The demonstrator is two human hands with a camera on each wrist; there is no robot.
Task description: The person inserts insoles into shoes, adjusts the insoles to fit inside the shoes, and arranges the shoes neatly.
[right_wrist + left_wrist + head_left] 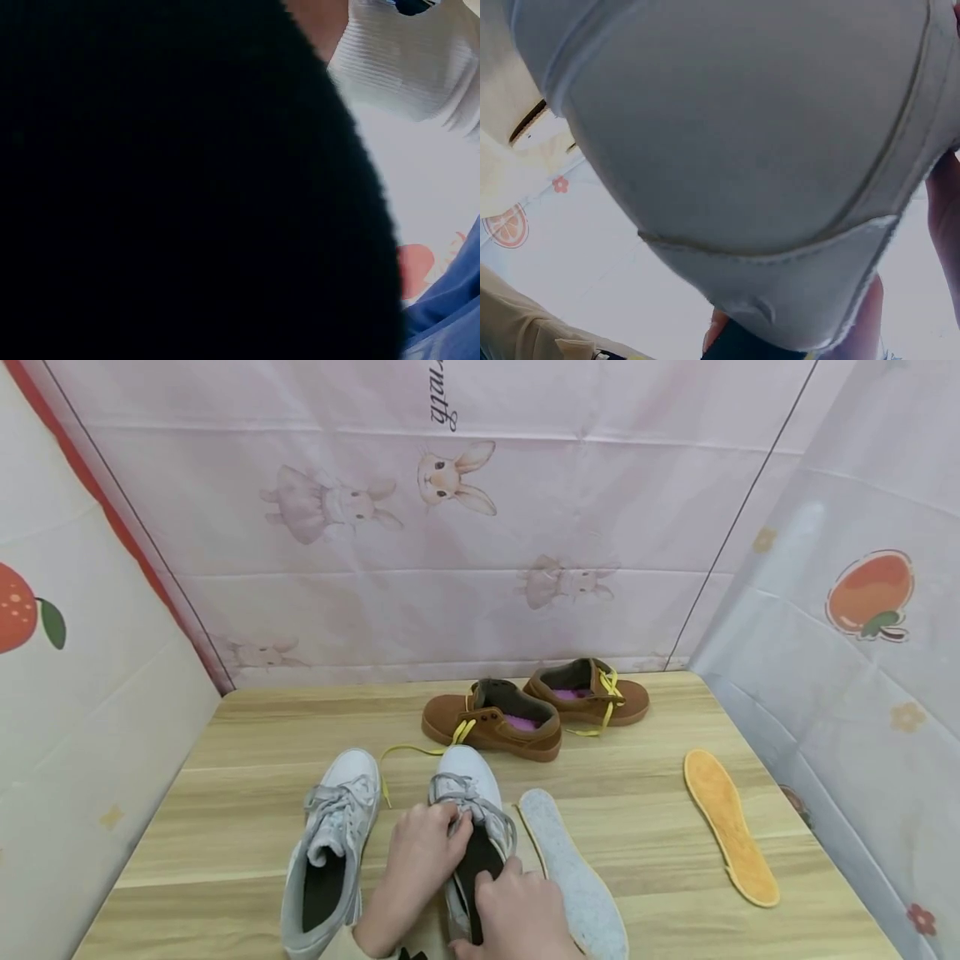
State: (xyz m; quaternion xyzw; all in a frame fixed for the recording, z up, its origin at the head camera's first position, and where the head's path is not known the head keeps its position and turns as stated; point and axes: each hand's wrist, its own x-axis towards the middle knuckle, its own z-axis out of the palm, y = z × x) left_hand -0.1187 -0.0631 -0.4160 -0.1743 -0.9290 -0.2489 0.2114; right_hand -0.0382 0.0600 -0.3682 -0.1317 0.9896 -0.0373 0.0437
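Table (225,793), pale wood, beneath the white shoe (463,766); far edge, well beyond the shoe, against a rabbit-print sheet (450,610); side edges, well to its left and right, along fruit-print sheets (60,727); near edge out of frame. White shoe: toe pointing away, grey laces, black insole (477,852) at its opening. Left hand (420,852): at the shoe's tongue, fingers bent over and gripping there. Right hand (522,906): at the shoe's heel end, holding the black insole; fingertips partly hidden. Mate (322,860): just left of the shoe, left wrist in the narrow gap between. Grey insole (573,868): just right of the shoe. Brown shoes (495,735), two: just beyond the shoe's toe, one yellow lace trailing to its left. Orange insole (731,831): well right of the shoe, near the right edge. Room: broad stretches of wood, right of the shoe between grey and orange insoles, and left past the mate.
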